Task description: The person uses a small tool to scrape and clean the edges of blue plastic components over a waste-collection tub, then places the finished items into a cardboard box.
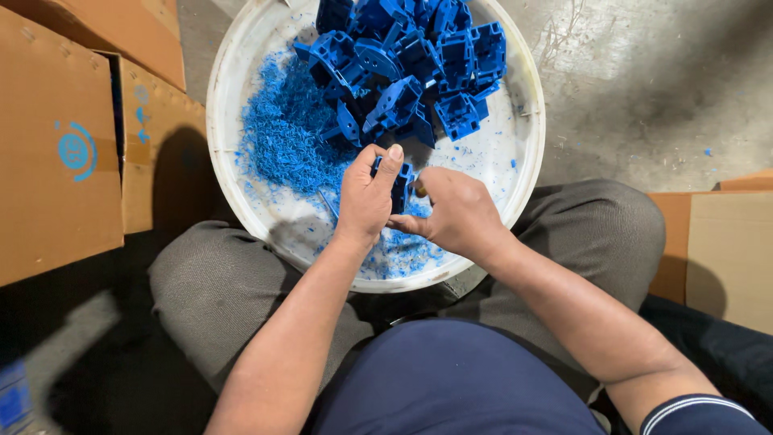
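Observation:
My left hand [366, 197] grips a small blue plastic part [400, 187] over a round white basin [225, 97]. My right hand [459, 213] is closed around a small tool with a brownish handle [419, 191], pressed against the same part; its tip is hidden. A pile of similar blue plastic parts [415, 56] fills the far side of the basin. Blue plastic shavings [282, 137] cover its left side and the area beneath my hands.
Open cardboard boxes [60, 153] stand to the left, and a flat cardboard piece [725, 250] lies at the right. The basin rests between my knees in grey trousers [217, 282] on a concrete floor [644, 80].

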